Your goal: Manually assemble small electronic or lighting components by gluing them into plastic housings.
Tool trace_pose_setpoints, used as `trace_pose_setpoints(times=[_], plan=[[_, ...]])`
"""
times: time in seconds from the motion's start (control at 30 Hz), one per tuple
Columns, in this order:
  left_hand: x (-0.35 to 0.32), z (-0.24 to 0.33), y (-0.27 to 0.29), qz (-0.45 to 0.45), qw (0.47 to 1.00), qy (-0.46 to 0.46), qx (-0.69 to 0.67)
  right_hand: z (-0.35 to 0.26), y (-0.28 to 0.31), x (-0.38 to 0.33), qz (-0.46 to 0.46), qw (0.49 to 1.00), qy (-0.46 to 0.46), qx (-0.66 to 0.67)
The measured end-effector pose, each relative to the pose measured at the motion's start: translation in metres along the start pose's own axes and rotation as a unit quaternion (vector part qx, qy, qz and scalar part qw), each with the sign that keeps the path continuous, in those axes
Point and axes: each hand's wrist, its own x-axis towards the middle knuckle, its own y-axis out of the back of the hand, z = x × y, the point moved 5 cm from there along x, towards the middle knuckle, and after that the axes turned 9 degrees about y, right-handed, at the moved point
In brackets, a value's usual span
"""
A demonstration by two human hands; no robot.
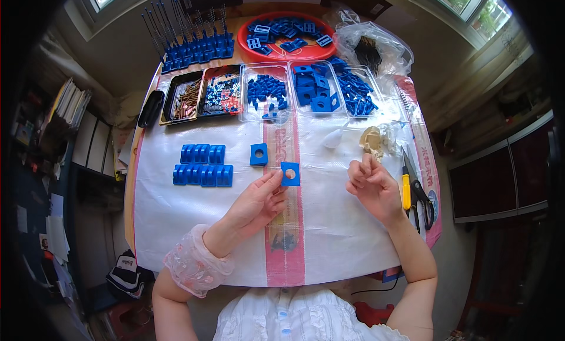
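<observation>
At the near edge, a white woven-plastic sheet (235, 247) covers the table; its pink central band (285, 273) carries printed marks, partly blurred. The left hand (253, 202) pinches a thin, square blue plate with a round hole (292, 183) between thumb and fingers, above the middle of the sheet. The right hand (379, 191) is raised with fingers partly curled, the index pointing toward a crumpled beige lump (371, 142); whether it touches the lump or pinches anything, I cannot tell. Right of that hand lie black-handled scissors (421, 194) and a yellow-handled tool (406, 192), beside a pinkish-red border printed with characters and a round blue emblem.

Left of the held plate are two rows of ridged blue blocks (202, 175), and just beyond it a similar blue holed plate (259, 162). Farther off, two black trays (176, 121) hold brassy screws and small metal parts, and three clear plastic trays (253, 112) hold blue pieces. Farthest stand a round red basin (247, 52) of blue parts and, left of it, blue blocks with upright metal rods (200, 51).
</observation>
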Motion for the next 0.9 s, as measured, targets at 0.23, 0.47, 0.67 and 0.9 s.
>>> trace_pose_setpoints(times=[0.23,0.47,0.67,0.9], plan=[[0.0016,-0.0005,0.0014,0.007,1.000,-0.004,-0.005,-0.0021,-0.0002,-0.0017,-0.012,1.000,0.016,-0.002],[0.0007,-0.0003,0.0001,0.014,1.000,-0.002,-0.008,-0.0005,-0.0022,0.0009,0.004,1.000,0.005,-0.004],[-0.0007,0.0008,-0.0037,0.017,1.000,-0.003,0.003,0.0002,0.0014,0.0002,-0.007,1.000,0.000,-0.006],[0.0001,0.0004,-0.0022,0.007,1.000,-0.003,0.002,0.0009,0.0005,-0.0007,-0.014,1.000,0.008,-0.012]])
